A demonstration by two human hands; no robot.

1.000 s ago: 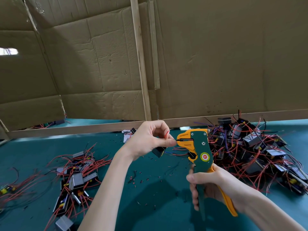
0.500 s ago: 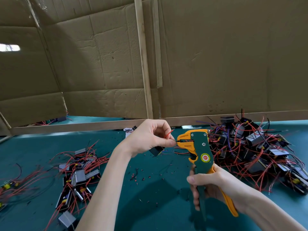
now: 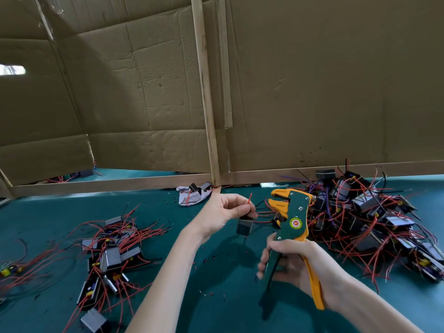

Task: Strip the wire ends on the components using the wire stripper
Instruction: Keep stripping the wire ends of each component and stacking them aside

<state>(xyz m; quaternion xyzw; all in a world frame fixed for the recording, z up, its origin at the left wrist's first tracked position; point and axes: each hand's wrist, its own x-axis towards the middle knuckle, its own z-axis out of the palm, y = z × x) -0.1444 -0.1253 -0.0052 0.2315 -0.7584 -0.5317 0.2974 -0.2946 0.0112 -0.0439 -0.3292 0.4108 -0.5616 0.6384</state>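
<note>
My left hand [image 3: 225, 210] pinches the wires of a small dark box-shaped component [image 3: 244, 226], which hangs just under the fingers. One red wire end [image 3: 249, 197] sticks up above them. My right hand [image 3: 295, 265] grips the handles of the green and orange wire stripper [image 3: 292, 219], held upright. Its orange jaws [image 3: 278, 200] stand apart, a short way to the right of the left hand, with no wire seen between them.
A big pile of components with red wires [image 3: 374, 219] lies at the right on the teal table [image 3: 216, 284]. A smaller pile [image 3: 110, 253] lies at the left. Cardboard walls [image 3: 312, 80] on a wooden frame [image 3: 206, 92] close the back. Crumpled paper [image 3: 192, 195] lies by the frame.
The left hand has pulled the wire out of the stripper jaws and moved left. The jaws, closed on the wire before, now stand apart. The view has shifted slightly.
</note>
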